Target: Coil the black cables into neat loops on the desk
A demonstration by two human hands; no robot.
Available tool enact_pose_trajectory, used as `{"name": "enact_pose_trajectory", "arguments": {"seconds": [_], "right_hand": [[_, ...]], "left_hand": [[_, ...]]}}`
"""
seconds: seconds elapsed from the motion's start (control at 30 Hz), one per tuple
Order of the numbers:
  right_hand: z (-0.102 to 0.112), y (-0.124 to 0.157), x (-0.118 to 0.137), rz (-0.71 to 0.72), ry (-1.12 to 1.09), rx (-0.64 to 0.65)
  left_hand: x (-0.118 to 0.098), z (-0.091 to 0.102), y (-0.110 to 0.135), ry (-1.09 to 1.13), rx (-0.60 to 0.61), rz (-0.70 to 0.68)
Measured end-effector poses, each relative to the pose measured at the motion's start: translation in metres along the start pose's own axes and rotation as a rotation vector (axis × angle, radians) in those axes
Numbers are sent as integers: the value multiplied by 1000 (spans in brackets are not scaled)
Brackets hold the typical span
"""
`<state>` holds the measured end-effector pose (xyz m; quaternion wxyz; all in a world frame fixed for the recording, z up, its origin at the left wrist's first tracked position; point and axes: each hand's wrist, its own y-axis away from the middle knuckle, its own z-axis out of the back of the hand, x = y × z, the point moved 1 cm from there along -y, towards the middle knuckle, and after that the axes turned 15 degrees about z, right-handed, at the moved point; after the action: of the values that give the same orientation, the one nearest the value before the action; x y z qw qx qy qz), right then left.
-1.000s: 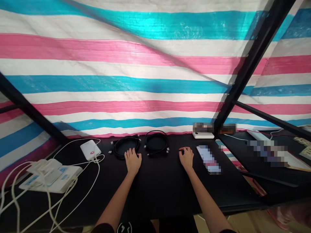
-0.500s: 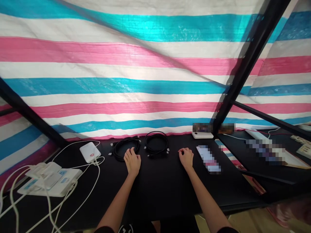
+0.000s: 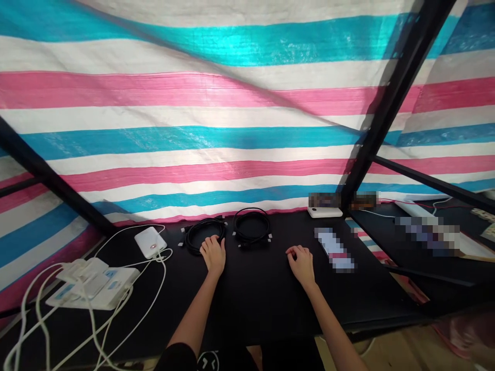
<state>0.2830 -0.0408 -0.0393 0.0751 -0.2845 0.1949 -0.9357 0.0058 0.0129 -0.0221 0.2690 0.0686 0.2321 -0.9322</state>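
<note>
Two coiled black cables lie side by side on the black table (image 3: 251,299), near its back edge. My left hand (image 3: 214,253) rests flat, fingers stretched out, with its fingertips touching the left coil (image 3: 201,235). The right coil (image 3: 251,226) lies just beyond, between my two hands, untouched. My right hand (image 3: 300,263) rests on the bare tabletop with its fingers loosely curled, holding nothing, a little right of the right coil and left of a blurred phone-like item (image 3: 334,249).
A white power bank (image 3: 150,242) with white cords lies at the left, next to a white power strip with adapters (image 3: 93,285). A small white box (image 3: 325,212) sits at the back right. Black frame poles (image 3: 390,103) cross a striped tarp (image 3: 193,129). Another black surface (image 3: 425,257) adjoins on the right.
The view shifted slightly. My right hand drew back a little toward me, away from the right coil. My left hand stays at the left coil.
</note>
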Motion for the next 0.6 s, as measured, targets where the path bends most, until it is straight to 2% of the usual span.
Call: {"name": "enact_pose_trajectory", "arguments": {"seconds": [0.1,0.2,0.5,0.6], "right_hand": [[6,20,4,51,-80,4],[11,30,5,44,-127,-11],[14,24,8,13,-143,-63],[15,24,8,17,-145,-76]], "left_hand": [[-1,0,-4,5,27,-2],[-1,-1,-7,13,54,7],[-1,7,-11,146,60,98],[0,13,-13,223,91,83]]}}
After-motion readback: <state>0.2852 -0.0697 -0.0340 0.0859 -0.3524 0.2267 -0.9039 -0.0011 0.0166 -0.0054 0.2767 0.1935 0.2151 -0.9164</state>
